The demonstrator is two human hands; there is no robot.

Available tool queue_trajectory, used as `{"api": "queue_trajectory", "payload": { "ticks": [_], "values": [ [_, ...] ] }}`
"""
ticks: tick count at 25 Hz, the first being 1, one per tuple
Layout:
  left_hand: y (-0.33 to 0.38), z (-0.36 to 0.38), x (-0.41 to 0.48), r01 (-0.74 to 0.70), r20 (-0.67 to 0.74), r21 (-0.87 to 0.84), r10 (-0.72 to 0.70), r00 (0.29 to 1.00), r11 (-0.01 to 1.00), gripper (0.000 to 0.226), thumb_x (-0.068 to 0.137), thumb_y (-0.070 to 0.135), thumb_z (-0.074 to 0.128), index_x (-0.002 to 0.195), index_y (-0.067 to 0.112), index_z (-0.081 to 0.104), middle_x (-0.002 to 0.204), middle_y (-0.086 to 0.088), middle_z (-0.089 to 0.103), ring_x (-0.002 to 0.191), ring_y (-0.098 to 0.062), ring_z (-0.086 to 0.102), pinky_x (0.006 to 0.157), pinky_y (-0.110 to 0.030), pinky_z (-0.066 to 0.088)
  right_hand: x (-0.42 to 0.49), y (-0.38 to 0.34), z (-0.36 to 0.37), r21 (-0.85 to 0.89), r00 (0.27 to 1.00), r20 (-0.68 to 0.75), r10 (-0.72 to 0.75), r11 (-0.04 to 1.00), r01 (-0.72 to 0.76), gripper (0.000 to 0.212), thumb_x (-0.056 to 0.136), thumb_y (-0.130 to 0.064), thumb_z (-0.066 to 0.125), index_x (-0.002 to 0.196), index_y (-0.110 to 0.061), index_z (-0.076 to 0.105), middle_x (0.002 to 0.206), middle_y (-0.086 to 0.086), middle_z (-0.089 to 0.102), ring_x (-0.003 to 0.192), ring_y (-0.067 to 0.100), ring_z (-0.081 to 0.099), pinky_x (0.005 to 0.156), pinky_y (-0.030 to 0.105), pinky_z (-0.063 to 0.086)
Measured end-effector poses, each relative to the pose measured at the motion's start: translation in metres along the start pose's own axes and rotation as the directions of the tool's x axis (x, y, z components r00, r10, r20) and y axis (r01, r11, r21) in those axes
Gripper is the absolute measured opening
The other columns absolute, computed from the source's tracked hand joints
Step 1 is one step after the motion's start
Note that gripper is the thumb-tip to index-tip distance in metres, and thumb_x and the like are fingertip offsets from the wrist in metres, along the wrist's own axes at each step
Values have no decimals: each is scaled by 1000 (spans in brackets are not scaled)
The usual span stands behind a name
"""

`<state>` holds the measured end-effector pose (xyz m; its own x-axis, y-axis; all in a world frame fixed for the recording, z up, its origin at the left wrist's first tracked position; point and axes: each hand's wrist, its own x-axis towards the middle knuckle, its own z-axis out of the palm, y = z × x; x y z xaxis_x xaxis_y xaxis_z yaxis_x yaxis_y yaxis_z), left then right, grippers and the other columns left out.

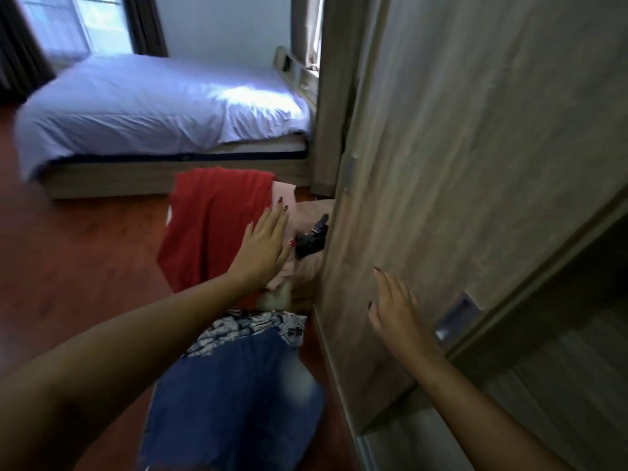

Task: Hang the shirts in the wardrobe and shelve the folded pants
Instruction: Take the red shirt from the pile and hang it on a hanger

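A pile of clothes lies on the wooden floor beside the wardrobe: a red garment (210,229), a pale pink one (306,219) with a black hanger piece (311,239) on it, a black-and-white patterned cloth (251,326) and blue denim (234,396) nearest me. My left hand (265,246) reaches over the red and pink clothes, flat, fingers spread, holding nothing. My right hand (396,312) lies flat against the wooden sliding wardrobe door (458,164), fingers apart, just left of its recessed handle (457,314).
A bed (153,107) with pale blue sheets stands behind the pile, with a window and dark curtains behind it. The wardrobe's open interior (577,351) shows dark at the right edge. Reddish wooden floor (78,249) stretches to the left.
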<state>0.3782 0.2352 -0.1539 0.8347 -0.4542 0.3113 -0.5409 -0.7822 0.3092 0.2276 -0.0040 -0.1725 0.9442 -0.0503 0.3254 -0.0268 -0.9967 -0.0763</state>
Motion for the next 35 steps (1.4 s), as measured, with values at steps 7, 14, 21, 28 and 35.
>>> {"api": "queue_trajectory", "payload": {
  "ticks": [7,14,21,28,35],
  "values": [
    [-187,-27,50,392,-105,-217,-421,901,894,51,94,18,50,137,-7,39,145,-29,34,137,-40,30,116,-42,22,145,-111,39,324,997,77,-6,946,-19,46,88,-14,56,132,-2,46,129,15,51,119,28,50,100,34,41],
    [-296,-22,100,554,26,-366,-586,810,748,45,93,31,56,124,-2,54,119,-21,60,107,-34,56,88,-35,41,293,-182,90,484,962,198,190,834,-265,30,90,-15,56,117,-1,55,116,14,58,105,25,55,86,30,44],
    [-307,-16,122,506,-96,-442,-600,794,740,24,91,29,59,78,12,47,62,7,46,56,-7,41,48,-17,29,351,-183,148,521,851,281,443,675,-523,34,86,-27,64,109,-4,53,99,9,61,90,24,60,79,34,52],
    [-283,-47,150,464,225,-875,-734,641,136,19,94,21,45,76,17,49,67,1,44,62,-14,43,54,-28,37,373,-210,123,837,777,384,499,167,-521,3,85,-13,49,84,-12,51,69,-2,44,64,10,41,56,23,33],
    [-276,-98,178,555,605,-790,-486,631,-262,26,82,37,68,99,17,69,90,-5,71,62,-15,70,50,-25,56,388,-214,62,796,772,579,261,-388,-465,17,69,5,52,71,-11,58,56,2,61,48,11,56,51,18,48]
  ]
}}
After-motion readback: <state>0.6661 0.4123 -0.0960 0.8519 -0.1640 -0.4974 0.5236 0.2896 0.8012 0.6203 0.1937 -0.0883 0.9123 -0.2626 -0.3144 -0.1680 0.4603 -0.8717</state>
